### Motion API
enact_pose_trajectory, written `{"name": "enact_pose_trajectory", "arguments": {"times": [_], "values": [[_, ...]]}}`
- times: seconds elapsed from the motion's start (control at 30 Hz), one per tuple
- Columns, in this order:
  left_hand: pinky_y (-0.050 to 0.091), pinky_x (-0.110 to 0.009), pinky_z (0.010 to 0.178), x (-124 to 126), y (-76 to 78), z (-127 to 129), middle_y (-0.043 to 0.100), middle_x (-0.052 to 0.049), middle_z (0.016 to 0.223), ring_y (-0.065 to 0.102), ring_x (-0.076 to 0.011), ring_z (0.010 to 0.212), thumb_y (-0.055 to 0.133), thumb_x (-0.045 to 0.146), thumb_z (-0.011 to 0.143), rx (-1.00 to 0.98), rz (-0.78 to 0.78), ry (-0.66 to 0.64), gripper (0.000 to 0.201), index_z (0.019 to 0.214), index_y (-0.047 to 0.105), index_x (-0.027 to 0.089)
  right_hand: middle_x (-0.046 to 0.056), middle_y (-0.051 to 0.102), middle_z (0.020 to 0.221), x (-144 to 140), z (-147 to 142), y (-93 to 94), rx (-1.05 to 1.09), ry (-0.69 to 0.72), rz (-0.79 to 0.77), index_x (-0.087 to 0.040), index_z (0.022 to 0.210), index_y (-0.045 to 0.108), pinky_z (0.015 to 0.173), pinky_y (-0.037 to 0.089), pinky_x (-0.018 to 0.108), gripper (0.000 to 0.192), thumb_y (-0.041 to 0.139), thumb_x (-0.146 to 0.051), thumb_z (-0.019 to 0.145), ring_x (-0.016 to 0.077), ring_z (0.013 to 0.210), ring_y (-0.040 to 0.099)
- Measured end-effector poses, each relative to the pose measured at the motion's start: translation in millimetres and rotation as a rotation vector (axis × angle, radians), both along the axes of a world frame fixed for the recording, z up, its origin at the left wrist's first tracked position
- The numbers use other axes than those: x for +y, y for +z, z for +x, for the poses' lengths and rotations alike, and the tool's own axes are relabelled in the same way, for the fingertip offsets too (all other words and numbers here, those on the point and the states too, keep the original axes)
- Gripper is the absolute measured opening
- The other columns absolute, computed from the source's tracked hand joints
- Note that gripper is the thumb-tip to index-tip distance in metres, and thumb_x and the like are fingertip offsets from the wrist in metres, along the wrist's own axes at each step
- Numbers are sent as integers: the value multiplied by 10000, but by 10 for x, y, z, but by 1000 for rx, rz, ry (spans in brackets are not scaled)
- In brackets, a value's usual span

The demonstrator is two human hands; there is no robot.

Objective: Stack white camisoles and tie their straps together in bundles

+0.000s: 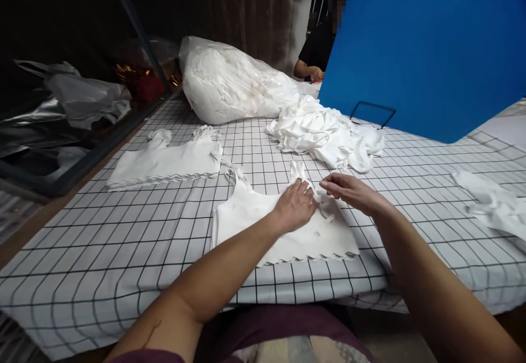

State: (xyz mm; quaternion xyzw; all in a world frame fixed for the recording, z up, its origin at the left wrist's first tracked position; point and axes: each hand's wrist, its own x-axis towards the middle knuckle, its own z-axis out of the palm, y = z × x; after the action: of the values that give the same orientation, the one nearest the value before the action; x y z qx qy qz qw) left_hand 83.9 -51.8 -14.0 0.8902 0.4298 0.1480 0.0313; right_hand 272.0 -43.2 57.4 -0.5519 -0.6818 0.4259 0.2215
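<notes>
A stack of white camisoles lies on the table in front of me, its straps pointing away and its wavy hem toward me. My left hand rests flat on the top camisole, near its right strap, with the fingers spread. Beside the right armhole is my right hand, fingers drawn together close to the strap and a loose white fold. Whatever its fingertips hold, if anything, is hidden. A small printed mark shows on the cloth below my left hand.
Another camisole stack lies at left. A heap of white garments sits behind my hands, with a stuffed clear plastic bag beyond. A blue board stands at right, partly hiding a person. More white cloth lies far right.
</notes>
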Motion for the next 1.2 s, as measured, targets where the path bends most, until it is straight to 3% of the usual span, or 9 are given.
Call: {"name": "enact_pose_trajectory", "arguments": {"times": [0.17, 0.4, 0.57, 0.77, 0.87, 1.0, 1.2], "values": [[342, -490, 1161, 2, -6, -1, 413, -199, 1512, 343, -331, 1435, 379, 443, 1001, 23, -26, 35, 531, 1350, 528, 71, 11, 579, 668, 234, -195, -203, -159, -28, -61, -150, 805, 622, 559, 344, 261, 496, 704, -632, 720, 125, 603, 463], [290, -487, 1193, 7, 11, -7, 376, -212, 1529, 290, -341, 1460, 413, 419, 992, -8, -69, -3, 471, 1234, 598, 59, -28, 496, 616, 264, -208, -383, 51, -64, -104, -169, 737, 558, 510, 284, 243, 511, 697, -661, 714, 93, 548, 380], [295, -481, 1194, 12, 31, -33, 375, -180, 1534, 313, -316, 1452, 407, 405, 995, -82, -51, -34, 439, 1277, 567, 110, -29, 472, 648, 52, -218, -149, 282, 41, -222, -165, 732, 531, 553, 312, 253, 502, 650, -650, 781, 88, 562, 374], [317, -515, 1172, 1, -15, -42, 272, -184, 1592, 269, -324, 1473, 439, 401, 983, -89, -15, -31, 461, 1345, 500, 122, 22, 521, 780, -550, 183, 263, 199, 348, -111, -163, 816, 665, 700, 395, 283, 321, 572, -444, 941, 139, 745, 485], [302, -510, 1184, 6, -14, -26, 249, -168, 1605, 249, -328, 1480, 441, 389, 983, -76, -34, -27, 455, 1345, 512, 122, 51, 571, 837, -763, 354, 302, 266, 440, -149, -164, 830, 707, 716, 428, 289, 248, 601, -361, 936, 157, 793, 539], [300, -482, 1190, 20, 71, -38, 277, -172, 1592, 275, -322, 1469, 453, 384, 982, -59, -56, -39, 439, 1307, 542, 103, 81, 633, 929, -820, 401, 273, 385, 513, -163, -161, 909, 745, 770, 470, 311, 188, 618, -299, 926, 182, 855, 598], [373, -431, 1127, -15, 209, -123, 557, -159, 1362, 476, -280, 1321, 507, 315, 968, 28, -29, -114, 308, 1159, 612, 98, 73, 593, 887, -773, 335, 237, 261, 540, -158, -174, 997, 768, 788, 461, 322, 328, 506, -372, 986, 172, 832, 570]]}}
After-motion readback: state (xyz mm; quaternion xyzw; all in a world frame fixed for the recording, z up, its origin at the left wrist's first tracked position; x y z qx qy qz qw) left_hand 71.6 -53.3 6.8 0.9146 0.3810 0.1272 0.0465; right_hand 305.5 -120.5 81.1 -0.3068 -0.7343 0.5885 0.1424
